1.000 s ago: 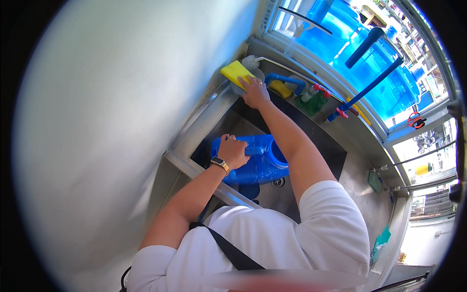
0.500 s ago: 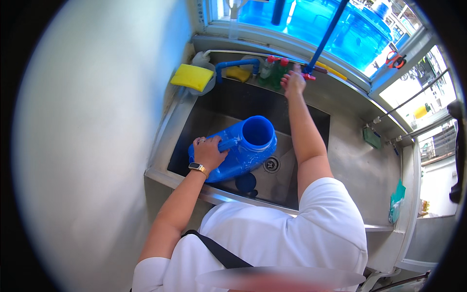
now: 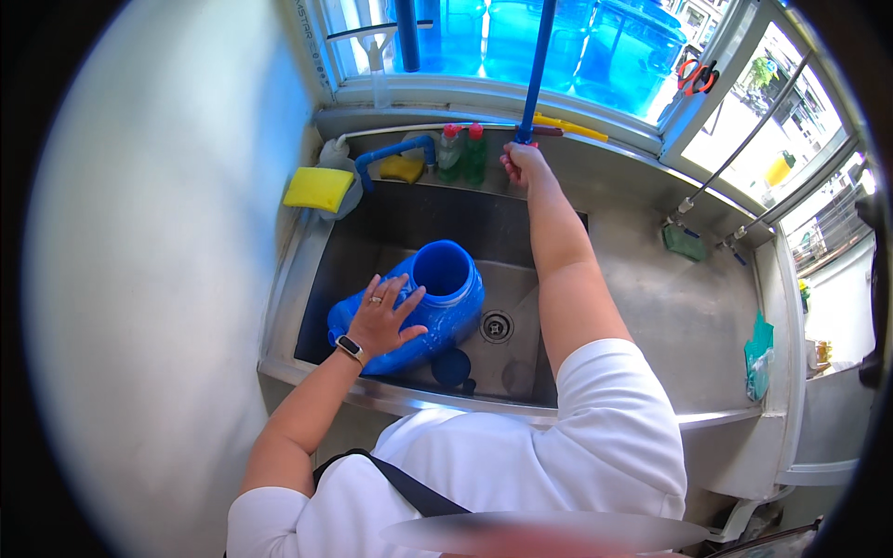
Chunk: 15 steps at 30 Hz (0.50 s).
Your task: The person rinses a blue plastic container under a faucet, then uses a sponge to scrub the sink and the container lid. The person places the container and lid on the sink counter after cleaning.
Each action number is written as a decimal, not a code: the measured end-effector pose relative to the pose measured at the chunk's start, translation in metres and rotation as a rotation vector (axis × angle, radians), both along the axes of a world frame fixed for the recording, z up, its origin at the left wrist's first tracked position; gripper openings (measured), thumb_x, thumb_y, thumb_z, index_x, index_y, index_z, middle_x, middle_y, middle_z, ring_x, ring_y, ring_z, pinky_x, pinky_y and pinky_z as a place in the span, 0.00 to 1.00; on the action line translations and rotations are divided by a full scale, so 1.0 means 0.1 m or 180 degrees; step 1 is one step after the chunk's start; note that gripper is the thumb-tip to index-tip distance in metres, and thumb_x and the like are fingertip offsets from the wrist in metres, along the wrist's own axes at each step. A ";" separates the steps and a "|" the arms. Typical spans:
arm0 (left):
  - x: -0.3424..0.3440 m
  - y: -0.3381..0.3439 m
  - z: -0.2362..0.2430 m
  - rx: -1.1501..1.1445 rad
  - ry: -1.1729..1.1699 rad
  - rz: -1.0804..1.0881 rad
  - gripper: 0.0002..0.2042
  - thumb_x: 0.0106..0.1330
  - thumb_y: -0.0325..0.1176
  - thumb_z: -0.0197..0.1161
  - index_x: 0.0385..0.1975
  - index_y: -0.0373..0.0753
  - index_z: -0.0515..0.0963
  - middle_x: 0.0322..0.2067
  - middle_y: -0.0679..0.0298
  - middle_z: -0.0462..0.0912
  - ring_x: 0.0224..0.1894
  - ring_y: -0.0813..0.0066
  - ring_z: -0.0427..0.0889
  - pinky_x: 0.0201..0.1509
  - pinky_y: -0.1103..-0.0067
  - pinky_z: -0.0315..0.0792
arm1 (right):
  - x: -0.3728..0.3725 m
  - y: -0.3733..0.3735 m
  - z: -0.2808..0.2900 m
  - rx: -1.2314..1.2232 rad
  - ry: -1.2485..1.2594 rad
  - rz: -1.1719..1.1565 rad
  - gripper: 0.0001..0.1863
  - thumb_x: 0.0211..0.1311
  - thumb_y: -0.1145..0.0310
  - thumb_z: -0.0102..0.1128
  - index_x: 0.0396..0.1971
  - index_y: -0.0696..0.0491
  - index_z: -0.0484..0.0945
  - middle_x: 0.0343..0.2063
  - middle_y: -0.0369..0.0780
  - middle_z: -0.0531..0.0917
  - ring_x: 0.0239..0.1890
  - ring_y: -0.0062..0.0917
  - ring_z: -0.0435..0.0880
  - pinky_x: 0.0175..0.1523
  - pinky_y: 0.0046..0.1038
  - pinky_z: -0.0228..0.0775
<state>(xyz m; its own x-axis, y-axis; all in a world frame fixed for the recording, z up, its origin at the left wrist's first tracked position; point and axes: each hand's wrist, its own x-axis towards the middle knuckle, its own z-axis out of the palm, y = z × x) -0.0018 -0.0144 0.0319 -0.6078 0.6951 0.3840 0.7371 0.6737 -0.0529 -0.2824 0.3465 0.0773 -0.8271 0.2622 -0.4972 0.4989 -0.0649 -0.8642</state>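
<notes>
A blue plastic water jug [image 3: 423, 325] lies tilted in the sink [image 3: 363, 223], its round open mouth facing up and toward the far side. My left hand [image 3: 379, 321] rests on the jug beside its neck, fingers spread. At the back wall my right hand [image 3: 524, 166] has its fingers curled at the tap valve, just under the blue upright pipe [image 3: 538, 79]. Only a bit of the valve's red handle shows; the hand covers the rest. Beside the jug, a dark blue round cap [image 3: 450, 367] lies on the sink floor near the drain [image 3: 496, 325].
On the back ledge stand two red-capped bottles [image 3: 474, 153], a bent blue pipe [image 3: 400, 147] and a yellow sponge [image 3: 402, 168]. A yellow cloth-like pad [image 3: 319, 188] sits over a container at the left corner. The steel counter [image 3: 651, 316] extends right; scissors [image 3: 697, 78] hang at the window.
My left hand has slid toward the jug's neck and its fingers have spread. My right hand has closed in on the valve. The whole view has shifted, moving the scene leftward.
</notes>
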 end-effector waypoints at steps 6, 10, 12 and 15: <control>-0.08 0.59 0.06 0.0222 -0.0316 -0.0576 0.33 0.65 0.58 0.60 0.63 0.42 0.67 0.57 0.52 0.74 0.61 0.57 0.73 0.70 0.57 0.59 | 0.17 -0.03 0.08 0.0734 0.0043 0.0068 0.15 0.68 0.53 0.57 0.34 0.50 0.79 0.19 0.35 0.83 0.16 0.20 0.80 0.21 0.28 0.73; -0.31 1.03 0.14 0.0469 -0.1445 0.0213 0.39 0.61 0.58 0.64 0.62 0.33 0.63 0.40 0.48 0.84 0.43 0.49 0.84 0.51 0.59 0.76 | 0.31 -0.29 0.13 0.0684 -0.0524 0.1424 0.21 0.69 0.55 0.53 0.41 0.61 0.77 0.32 0.48 0.86 0.32 0.34 0.88 0.35 0.35 0.83; -0.47 1.21 0.13 0.0846 -0.1995 0.0981 0.38 0.58 0.59 0.67 0.54 0.27 0.71 0.34 0.43 0.84 0.38 0.45 0.85 0.42 0.61 0.78 | 0.37 -0.55 0.13 0.0808 -0.0539 0.2026 0.15 0.65 0.67 0.48 0.41 0.63 0.78 0.38 0.50 0.86 0.37 0.37 0.88 0.42 0.37 0.84; -0.84 1.36 0.03 0.0591 -0.2721 0.1226 0.32 0.58 0.59 0.66 0.38 0.26 0.81 0.34 0.40 0.84 0.39 0.45 0.84 0.44 0.61 0.77 | 0.47 -0.92 0.13 0.0642 -0.0266 0.2016 0.15 0.64 0.69 0.48 0.41 0.64 0.79 0.37 0.52 0.86 0.35 0.39 0.88 0.41 0.39 0.84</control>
